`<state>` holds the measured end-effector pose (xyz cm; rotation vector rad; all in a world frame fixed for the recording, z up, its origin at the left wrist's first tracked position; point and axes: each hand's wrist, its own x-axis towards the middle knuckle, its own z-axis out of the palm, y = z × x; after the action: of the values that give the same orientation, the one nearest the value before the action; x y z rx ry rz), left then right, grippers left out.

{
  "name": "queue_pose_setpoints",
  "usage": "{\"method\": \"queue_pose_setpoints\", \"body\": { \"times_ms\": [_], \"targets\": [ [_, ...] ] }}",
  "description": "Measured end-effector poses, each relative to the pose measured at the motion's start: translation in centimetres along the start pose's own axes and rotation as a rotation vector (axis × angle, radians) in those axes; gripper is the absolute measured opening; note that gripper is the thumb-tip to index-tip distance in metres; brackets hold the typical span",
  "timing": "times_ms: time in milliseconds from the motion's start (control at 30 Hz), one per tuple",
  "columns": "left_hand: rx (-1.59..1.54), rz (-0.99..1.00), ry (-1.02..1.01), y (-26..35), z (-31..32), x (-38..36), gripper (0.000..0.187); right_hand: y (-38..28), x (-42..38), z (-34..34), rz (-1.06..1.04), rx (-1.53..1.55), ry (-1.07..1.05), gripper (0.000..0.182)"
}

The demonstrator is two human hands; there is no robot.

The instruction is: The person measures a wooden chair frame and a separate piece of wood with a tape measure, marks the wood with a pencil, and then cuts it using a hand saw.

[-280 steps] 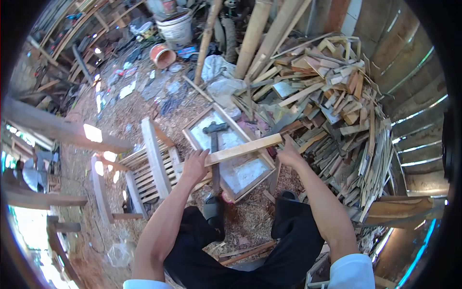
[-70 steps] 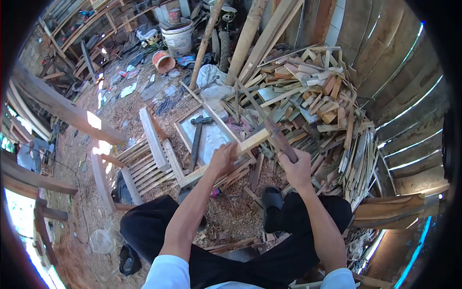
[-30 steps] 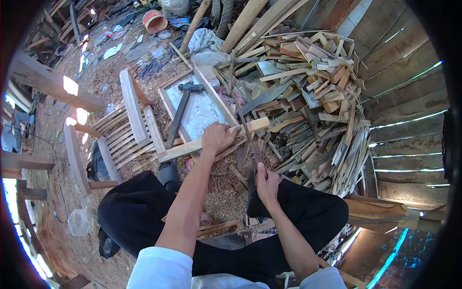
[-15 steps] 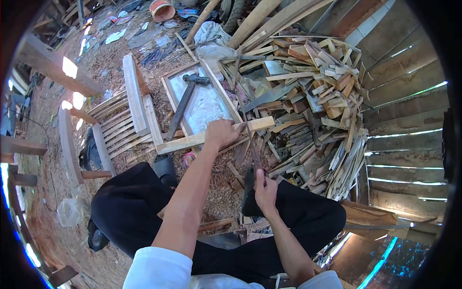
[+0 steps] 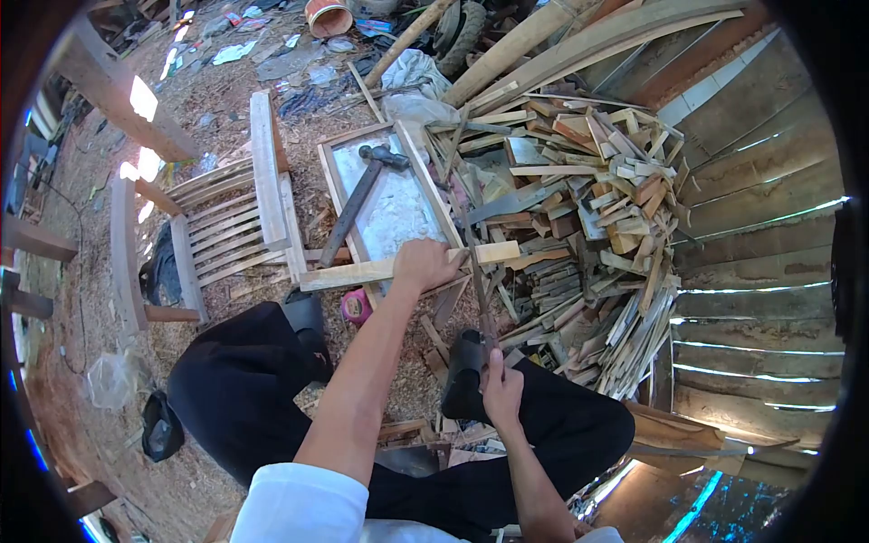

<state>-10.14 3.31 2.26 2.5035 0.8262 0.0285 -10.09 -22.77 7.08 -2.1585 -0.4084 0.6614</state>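
A pale wooden strip (image 5: 353,273) lies across the near end of a wooden frame (image 5: 331,181). My left hand (image 5: 423,265) is closed over it, pressing it down near its right part. With my right hand (image 5: 501,395) I grip the near end of a long, narrow saw (image 5: 480,294). Its dark blade crosses the strip just right of my left fingers; the teeth are too fine to make out. Inside the frame is a whitish surface strewn with sawdust. A hammer (image 5: 353,199) rests on the frame, its head toward the far end.
A slatted wooden chair (image 5: 267,172) lies to the left. On the right, a big heap of wood offcuts (image 5: 615,181) reaches toward the plank wall (image 5: 760,271). A pink tape measure (image 5: 356,306) sits near my feet. A bucket (image 5: 328,16) lies farther back.
The view has shifted slightly, so most things appear a little lower. My left hand stays on the strip, and the saw still crosses it at about the same place.
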Motion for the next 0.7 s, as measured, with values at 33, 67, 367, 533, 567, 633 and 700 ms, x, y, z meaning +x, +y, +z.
{"method": "queue_pose_setpoints", "body": {
  "times_ms": [33, 67, 367, 533, 567, 633, 700],
  "targets": [
    [-0.006, 0.003, -0.006, 0.2, -0.1, -0.2, 0.058, 0.0, 0.1, 0.0, 0.006, -0.005, 0.004, 0.064],
    [-0.005, -0.002, -0.012, 0.3, -0.4, -0.3, 0.058, -0.2, 0.3, 0.2, 0.014, 0.001, 0.012, 0.065],
    [-0.021, -0.009, -0.007, 0.5, -0.6, -0.2, 0.059, -2.9, 6.4, 2.2, -0.085, -0.069, 0.044, 0.068],
    [-0.030, -0.045, -0.011, 0.1, -0.1, 0.0, 0.057, -2.8, 5.3, 1.1, -0.204, -0.053, 0.050, 0.066],
    [-0.018, -0.018, 0.026, -0.1, 0.2, 0.1, 0.059, -1.7, 4.1, 0.8, -0.218, -0.057, 0.063, 0.065],
    [-0.016, 0.000, 0.073, 0.1, 0.3, 0.1, 0.062, -0.1, 1.1, -0.5, -0.142, -0.079, 0.011, 0.064],
    [-0.006, -0.009, 0.066, 0.2, -0.1, 0.3, 0.062, -0.7, 0.2, -1.1, -0.107, -0.078, 0.009, 0.064]
  ]
}}
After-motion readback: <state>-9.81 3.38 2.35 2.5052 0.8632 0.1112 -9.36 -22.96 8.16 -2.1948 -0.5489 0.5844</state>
